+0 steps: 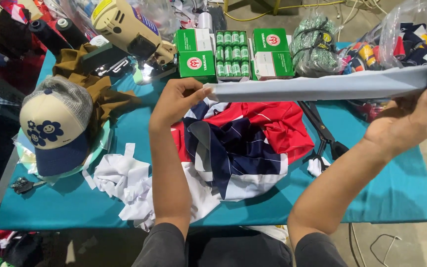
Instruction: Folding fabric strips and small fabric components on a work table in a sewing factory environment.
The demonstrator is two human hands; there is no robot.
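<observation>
Stretched level above the teal table (401,193): a pale grey fabric strip (322,87), held taut just over the red, navy and white fabric pile (243,143). Left hand (176,101) pinching the strip's near end between thumb and fingertips; right hand (411,121) clamped on the far end (thumb underneath, fingers curled over). Black scissors (324,133) lying right of the pile, white scraps (124,183) to its left, green thread boxes (233,52) behind. Best kept evenly tensioned, edges aligned, no twist, grips right at the ends, probably.
</observation>
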